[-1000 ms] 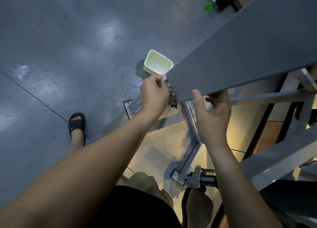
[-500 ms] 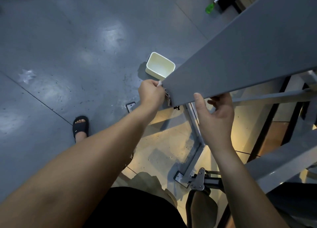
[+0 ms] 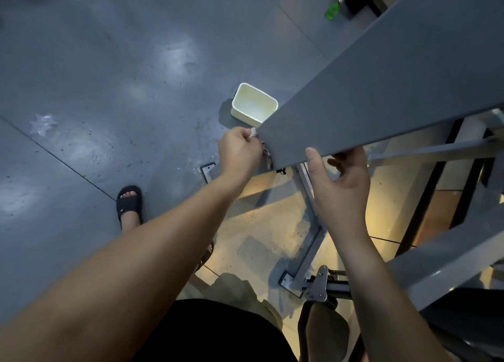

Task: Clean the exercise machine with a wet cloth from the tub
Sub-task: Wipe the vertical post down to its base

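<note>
1. Grey, glossy floor (image 3: pixel 109 89) fills most of the head view. A cream tub (image 3: pixel 259 92) stands on it, just beyond the end of the machine's sloping grey beam (image 3: pixel 381 89).
2. The left hand (image 3: pixel 238 150) is closed into a fist around the cloth (image 3: pixel 253 132). It holds the cloth against the end corner of the beam. Only a small white tip and a patterned fold below the fingers can be seen.
3. The right hand (image 3: pixel 338 179) takes the near edge of the beam. Its thumb (image 3: pixel 313 160) lies on the upper face and its fingers are curled underneath. I cannot tell if the fingertips touch the underside.
4. Handling of the cloth, as I judge it: it is soft, light and limp, and being wet it probably clings and drips. It has no fixed shape, so it is best bunched in the palm with a flat pad left free for wiping.
5. The beam looks rigid, smooth and heavy. A wet cloth should slide on it easily, but the end corner may catch the fabric. Holding the edge, as the right hand does, seems a good way to stay steady.
6. The tub looks light, so a careless foot could tip it. One foot in a black sandal (image 3: pixel 129 203) stands well apart from it.
</note>
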A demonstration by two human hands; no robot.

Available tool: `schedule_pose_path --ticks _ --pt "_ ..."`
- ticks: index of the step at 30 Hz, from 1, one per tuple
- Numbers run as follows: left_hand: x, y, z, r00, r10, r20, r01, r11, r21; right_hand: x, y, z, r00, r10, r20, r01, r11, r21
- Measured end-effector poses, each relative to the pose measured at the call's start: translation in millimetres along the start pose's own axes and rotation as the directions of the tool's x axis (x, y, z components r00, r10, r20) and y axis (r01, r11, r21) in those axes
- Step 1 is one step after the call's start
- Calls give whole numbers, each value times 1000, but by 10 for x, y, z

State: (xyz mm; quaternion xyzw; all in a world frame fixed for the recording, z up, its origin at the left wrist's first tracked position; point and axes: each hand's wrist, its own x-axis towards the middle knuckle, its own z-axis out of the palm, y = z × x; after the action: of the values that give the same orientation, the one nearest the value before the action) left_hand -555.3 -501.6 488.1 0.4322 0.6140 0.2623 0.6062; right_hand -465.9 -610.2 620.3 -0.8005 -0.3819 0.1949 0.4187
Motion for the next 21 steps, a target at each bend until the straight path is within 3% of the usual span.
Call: schedule_pose_path --ticks 3,5,10,12,17,19,21 --pt "-336 157 34 980 197 -30 -199 977 -75 3 25 12 1000 1 -12 0 1000 12" --pt "-341 171 21 963 255 -91 -259 965 -32 13 43 5 1000 12 -2 -12 1000 10" --pt "219 6 -71 990 -134 -52 133 991 -17 12 24 -31 999 37 19 -36 999 -20" --pt "99 67 -58 993 -107 -42 106 994 -42 8 8 -8 1000 27 8 -27 1000 -9" --pt "-609 223 5 958 276 -80 -281 957 -70 -3 33 10 999 36 -7 -36 999 -4" --pt "-412 105 4 962 260 -80 -263 965 -23 2 32 10 999 33 -4 -33 999 -12" --pt "-107 -35 -32 997 80 -6 -81 997 -15 -9 20 6 999 38 -4 -38 999 -11"
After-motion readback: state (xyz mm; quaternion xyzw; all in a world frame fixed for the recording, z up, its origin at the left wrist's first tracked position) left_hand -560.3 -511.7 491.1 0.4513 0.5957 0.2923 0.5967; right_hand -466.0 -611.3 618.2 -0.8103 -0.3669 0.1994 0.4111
